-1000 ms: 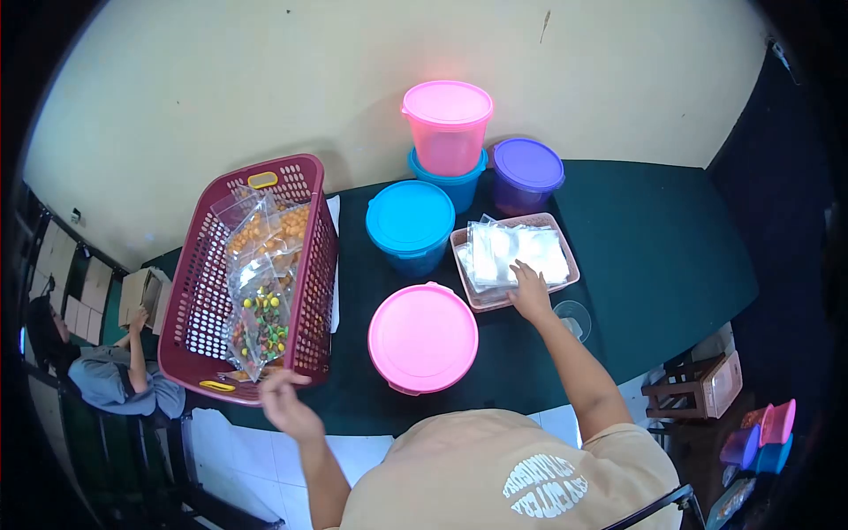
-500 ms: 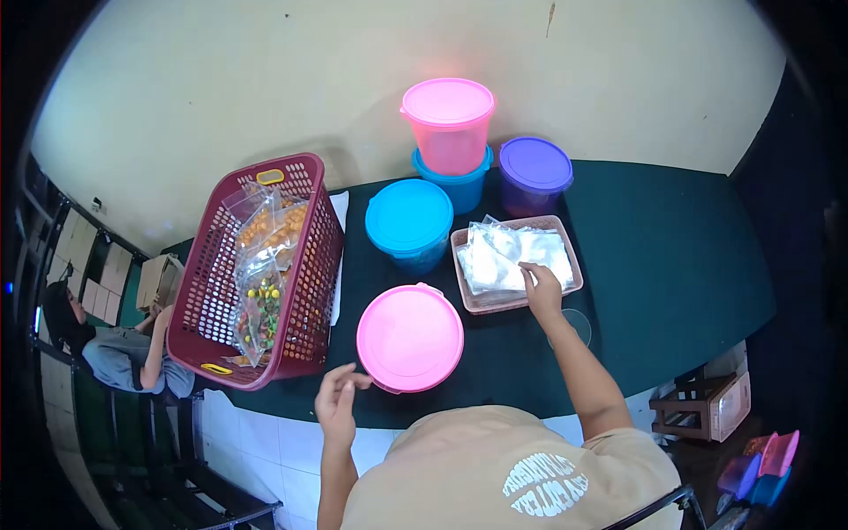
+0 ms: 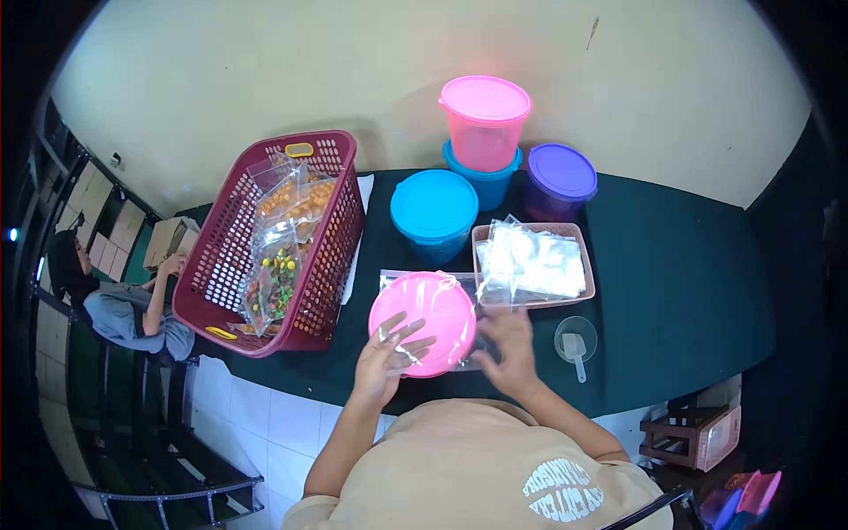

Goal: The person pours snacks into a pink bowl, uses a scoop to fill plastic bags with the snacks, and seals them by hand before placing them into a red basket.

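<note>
A clear plastic bag (image 3: 461, 362) is stretched between my hands, over a tub with a round pink lid (image 3: 428, 309). My left hand (image 3: 386, 353) lies over the lid's front left, fingers spread, with the shiny film across them. At the bag's right side my right hand (image 3: 508, 349), smeared by motion, has hold of it. Just beyond that hand, a pink tray (image 3: 534, 304) carries a pile of clear bags (image 3: 534, 261). A clear round dish (image 3: 590, 331) with a small white scoop (image 3: 574, 352) sits to the right of my right hand.
On the left a maroon basket (image 3: 329, 265) holds filled snack bags (image 3: 287, 212). Blue-lidded tubs (image 3: 433, 205), a pink tub (image 3: 486, 119) stacked on one, and a purple tub (image 3: 562, 177) stand at the back. A person (image 3: 124, 305) sits at far left.
My right hand has moved from the pile in the tray towards the pink lid, bringing a plastic bag. My left hand has shifted right, onto the lid. The dish and scoop are uncovered.
</note>
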Motion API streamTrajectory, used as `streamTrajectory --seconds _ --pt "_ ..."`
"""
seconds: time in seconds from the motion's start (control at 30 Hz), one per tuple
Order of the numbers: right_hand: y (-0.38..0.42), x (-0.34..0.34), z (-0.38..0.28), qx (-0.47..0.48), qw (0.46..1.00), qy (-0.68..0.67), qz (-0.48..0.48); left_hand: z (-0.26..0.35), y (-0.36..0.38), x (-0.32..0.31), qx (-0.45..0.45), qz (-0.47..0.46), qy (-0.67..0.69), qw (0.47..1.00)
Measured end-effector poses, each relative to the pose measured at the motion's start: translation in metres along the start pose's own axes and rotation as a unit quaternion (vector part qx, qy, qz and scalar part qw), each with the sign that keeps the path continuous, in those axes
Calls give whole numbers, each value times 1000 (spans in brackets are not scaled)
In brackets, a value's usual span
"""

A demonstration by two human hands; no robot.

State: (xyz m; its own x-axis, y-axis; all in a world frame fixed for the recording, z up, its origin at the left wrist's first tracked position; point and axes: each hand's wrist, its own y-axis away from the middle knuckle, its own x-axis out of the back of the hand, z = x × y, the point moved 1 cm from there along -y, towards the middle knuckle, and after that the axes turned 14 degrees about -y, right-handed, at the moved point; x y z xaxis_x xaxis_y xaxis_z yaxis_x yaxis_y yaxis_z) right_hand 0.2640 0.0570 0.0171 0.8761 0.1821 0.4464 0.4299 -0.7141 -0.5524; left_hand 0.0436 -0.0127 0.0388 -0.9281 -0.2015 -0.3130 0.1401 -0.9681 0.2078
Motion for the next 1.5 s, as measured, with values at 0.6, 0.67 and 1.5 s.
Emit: streamTrajectory --seconds 0.6,0.67,1.5 --pt "20 -7 47 -476 653 -586 -59 -4 34 29 -45 -15 107 993" --pt "22 -6 45 -479 613 -623 -80 -2 35 28 -38 -3 81 996" --pt "-5 -28 -43 -189 809 -507 -232 0 54 -37 -74 13 -267 961"
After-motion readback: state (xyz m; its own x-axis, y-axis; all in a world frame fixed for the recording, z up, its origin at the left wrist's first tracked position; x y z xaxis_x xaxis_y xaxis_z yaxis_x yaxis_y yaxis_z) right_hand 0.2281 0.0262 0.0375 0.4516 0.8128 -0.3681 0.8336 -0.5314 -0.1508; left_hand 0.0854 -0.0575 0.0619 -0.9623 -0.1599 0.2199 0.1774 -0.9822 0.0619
